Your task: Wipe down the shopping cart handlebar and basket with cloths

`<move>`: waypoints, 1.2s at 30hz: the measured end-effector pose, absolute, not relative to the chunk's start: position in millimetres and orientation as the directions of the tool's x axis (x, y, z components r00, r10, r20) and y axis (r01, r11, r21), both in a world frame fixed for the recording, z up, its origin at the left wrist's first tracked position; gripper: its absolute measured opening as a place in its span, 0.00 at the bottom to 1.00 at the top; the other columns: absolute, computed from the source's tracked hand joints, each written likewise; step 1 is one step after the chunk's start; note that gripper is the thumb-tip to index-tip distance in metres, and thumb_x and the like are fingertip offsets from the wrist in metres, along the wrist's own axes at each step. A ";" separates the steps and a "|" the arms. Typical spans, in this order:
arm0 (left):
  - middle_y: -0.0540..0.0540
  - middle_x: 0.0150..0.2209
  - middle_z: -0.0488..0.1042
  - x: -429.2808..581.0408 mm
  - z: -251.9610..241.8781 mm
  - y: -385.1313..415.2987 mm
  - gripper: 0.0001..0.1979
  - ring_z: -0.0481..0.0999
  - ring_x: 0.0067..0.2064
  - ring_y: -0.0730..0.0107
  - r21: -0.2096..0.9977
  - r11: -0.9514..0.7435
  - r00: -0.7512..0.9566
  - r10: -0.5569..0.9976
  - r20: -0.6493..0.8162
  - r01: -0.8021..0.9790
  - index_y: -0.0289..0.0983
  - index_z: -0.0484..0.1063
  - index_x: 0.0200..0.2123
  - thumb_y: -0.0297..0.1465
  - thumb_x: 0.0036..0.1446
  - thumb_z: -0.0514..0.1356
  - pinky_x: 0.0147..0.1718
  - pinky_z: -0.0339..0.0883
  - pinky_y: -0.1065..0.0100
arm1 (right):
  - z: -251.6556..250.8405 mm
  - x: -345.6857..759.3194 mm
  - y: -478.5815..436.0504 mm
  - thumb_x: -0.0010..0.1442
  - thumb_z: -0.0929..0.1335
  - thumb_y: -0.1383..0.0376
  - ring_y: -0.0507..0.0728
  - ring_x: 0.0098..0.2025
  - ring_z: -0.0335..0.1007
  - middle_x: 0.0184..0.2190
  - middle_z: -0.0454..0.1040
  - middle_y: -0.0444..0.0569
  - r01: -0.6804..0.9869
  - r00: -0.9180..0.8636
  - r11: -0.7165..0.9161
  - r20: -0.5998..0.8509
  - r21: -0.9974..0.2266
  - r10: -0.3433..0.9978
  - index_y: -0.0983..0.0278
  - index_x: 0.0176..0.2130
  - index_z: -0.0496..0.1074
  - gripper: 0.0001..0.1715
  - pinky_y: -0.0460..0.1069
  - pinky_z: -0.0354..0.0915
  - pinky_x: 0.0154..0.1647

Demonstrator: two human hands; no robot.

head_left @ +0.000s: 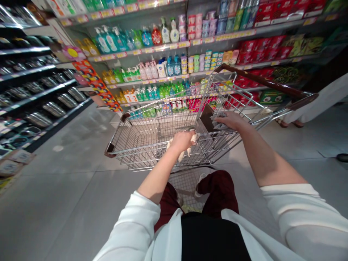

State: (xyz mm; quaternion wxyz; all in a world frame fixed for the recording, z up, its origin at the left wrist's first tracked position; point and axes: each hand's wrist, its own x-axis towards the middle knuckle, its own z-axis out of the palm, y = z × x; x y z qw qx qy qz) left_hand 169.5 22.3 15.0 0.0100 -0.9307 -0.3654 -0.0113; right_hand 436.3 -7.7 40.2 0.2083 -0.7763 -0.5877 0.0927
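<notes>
A wire shopping cart (146,146) with brown plastic corners stands sideways in front of me, its brown handle (272,84) toward the upper right. At the cart's near top rail, my left hand (182,140) is closed on a cream cloth (181,156), whose ends hang down beside the wires. My right hand (231,120) rests farther right, by the fold-out seat section and its dark panel (208,117). Under its fingers is a crumpled grey cloth (217,126). Its fingers curl over this cloth and partly hide it. The basket wires show the floor through them.
Behind the cart, shelves (152,50) hold pump bottles, tubs and red packages. At left, dark shelving (40,98) carries metal containers. Another person in white trousers (320,98) stands at right, near the handle. Grey tiled floor (62,203) extends to the left.
</notes>
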 end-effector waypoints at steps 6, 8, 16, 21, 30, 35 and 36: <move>0.45 0.47 0.78 128.7 11.1 28.3 0.20 0.77 0.47 0.58 -0.010 -0.717 0.717 0.697 0.021 0.697 0.45 0.67 0.52 0.41 0.57 0.63 0.42 0.67 0.65 | 42.8 434.1 -10.1 0.57 0.68 0.50 0.66 0.46 0.75 0.41 0.80 0.55 0.869 0.284 -0.211 0.102 -0.448 0.953 0.62 0.40 0.77 0.21 0.54 0.68 0.44; 0.46 0.49 0.77 108.7 8.4 32.7 0.20 0.77 0.48 0.59 -0.006 -0.705 0.705 0.709 0.022 0.709 0.45 0.67 0.52 0.40 0.57 0.63 0.41 0.66 0.66 | 44.3 433.1 -11.0 0.57 0.68 0.50 0.65 0.45 0.75 0.41 0.80 0.54 0.866 0.287 -0.212 0.105 -0.452 0.952 0.62 0.40 0.78 0.20 0.54 0.68 0.43; 0.44 0.46 0.77 46.2 -6.8 34.8 0.22 0.75 0.47 0.56 0.090 -0.615 0.592 0.782 0.194 0.783 0.44 0.70 0.53 0.46 0.60 0.59 0.43 0.65 0.63 | 43.4 433.3 -10.3 0.58 0.67 0.49 0.66 0.48 0.74 0.44 0.79 0.53 0.868 0.293 -0.229 0.083 -0.440 0.952 0.61 0.44 0.78 0.23 0.54 0.67 0.46; 0.37 0.51 0.72 73.6 -32.7 2.3 0.19 0.70 0.53 0.55 0.091 -0.679 0.523 0.637 0.567 0.729 0.39 0.69 0.57 0.36 0.66 0.52 0.51 0.63 0.56 | 42.5 434.2 -8.8 0.57 0.67 0.49 0.67 0.49 0.74 0.44 0.79 0.54 0.875 0.310 -0.253 0.078 -0.412 0.947 0.62 0.43 0.77 0.23 0.55 0.68 0.47; 0.40 0.51 0.73 107.0 -81.0 0.3 0.09 0.69 0.54 0.61 -0.228 -0.804 0.713 0.309 0.629 0.549 0.36 0.74 0.40 0.30 0.66 0.54 0.50 0.64 0.60 | 48.0 429.6 -12.1 0.59 0.66 0.48 0.66 0.50 0.72 0.49 0.77 0.59 0.877 0.320 -0.284 0.030 -0.388 0.947 0.65 0.50 0.75 0.29 0.55 0.65 0.49; 0.40 0.47 0.73 61.0 -86.0 8.3 0.08 0.70 0.46 0.61 -0.200 -0.745 0.716 0.473 0.514 0.636 0.39 0.74 0.41 0.30 0.65 0.55 0.44 0.65 0.60 | 48.8 427.2 -12.4 0.60 0.65 0.48 0.66 0.50 0.71 0.49 0.77 0.59 0.876 0.331 -0.303 0.011 -0.376 0.944 0.64 0.49 0.75 0.28 0.55 0.64 0.48; 0.40 0.47 0.73 50.5 -86.1 9.0 0.07 0.70 0.45 0.60 -0.195 -0.736 0.711 0.493 0.502 0.648 0.39 0.74 0.41 0.30 0.64 0.56 0.43 0.65 0.59 | 48.6 427.1 -12.1 0.59 0.65 0.48 0.66 0.50 0.71 0.49 0.76 0.59 0.875 0.334 -0.307 0.010 -0.373 0.942 0.64 0.49 0.75 0.28 0.55 0.64 0.48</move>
